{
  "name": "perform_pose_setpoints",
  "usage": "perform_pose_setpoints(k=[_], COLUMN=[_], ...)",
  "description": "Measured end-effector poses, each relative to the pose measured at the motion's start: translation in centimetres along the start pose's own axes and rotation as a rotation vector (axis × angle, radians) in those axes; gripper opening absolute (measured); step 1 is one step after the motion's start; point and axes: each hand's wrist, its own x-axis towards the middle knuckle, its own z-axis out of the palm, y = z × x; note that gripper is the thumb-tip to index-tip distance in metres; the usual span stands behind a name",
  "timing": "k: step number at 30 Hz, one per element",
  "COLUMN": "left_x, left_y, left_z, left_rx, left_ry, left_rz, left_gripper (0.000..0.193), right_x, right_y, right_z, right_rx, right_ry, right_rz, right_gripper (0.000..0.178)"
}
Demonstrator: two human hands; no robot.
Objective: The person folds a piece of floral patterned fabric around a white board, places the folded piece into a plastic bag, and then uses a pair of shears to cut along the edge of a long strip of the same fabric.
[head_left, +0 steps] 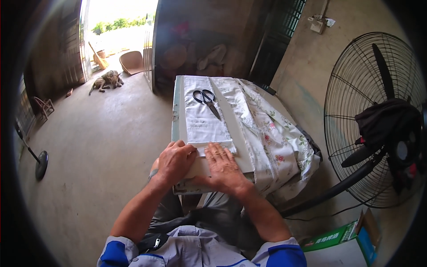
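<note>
1. Hands: the left hand (174,162) is curled narrow, its fingertips at the near left corner of the long white fabric strip (207,127); whether cloth is pinched between them cannot be told. The right hand (222,168) lies flat, fingers extended and slightly parted, pressing on the strip's folded near end.

2. Key relation: from both hands, the strip extends toward 12 o'clock along the pale, flat-topped worktop (241,155), its long axis running roughly from 12 to 6. Its near end meets the hands; the right hand covers more of it, whereas the left touches only the corner.

3. Scissors: a black-handled pair of dark metal scissors (213,109) rests on the strip at 12 o'clock from the hands, blades directed toward 5 o'clock, tip nearer the right hand.

4. Neighbouring material: white floral-printed fabric (275,147) lies in loose folds at 3 o'clock, draping over the worktop's edge.

5. Lettering: a green cardboard carton (329,238) at 4 o'clock bears white printed characters, not transcribed; no writing is discernible on the strip or scissors.
</note>
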Motion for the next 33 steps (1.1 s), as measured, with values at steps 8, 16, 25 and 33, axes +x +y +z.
perform_pose_setpoints(k=[8, 16, 25, 33], left_x=[0.0, 0.0, 1.9, 2.1], left_y=[-0.4, 0.2, 7.4, 4.6], left_z=[0.2, -0.8, 2.4, 3.6], left_rx=[0.015, 0.108, -0.357, -0.055], left_ry=[0.015, -0.019, -0.221, -0.386], left_rz=[0.031, 0.083, 0.477, 0.183], left_gripper=[0.015, 0.014, 0.044, 0.096], right_x=[-1.1, -1.2, -2.5, -1.6], right_y=[3.4, 3.7, 5.8, 4.8], right_z=[-0.7, -0.3, 0.4, 0.6], right_rx=[0.010, -0.033, 0.127, -0.060], right_ry=[0.019, 0.087, 0.164, 0.144], right_rz=[0.136, 0.163, 0.006, 0.100], right_gripper=[0.116, 0.115, 0.089, 0.082])
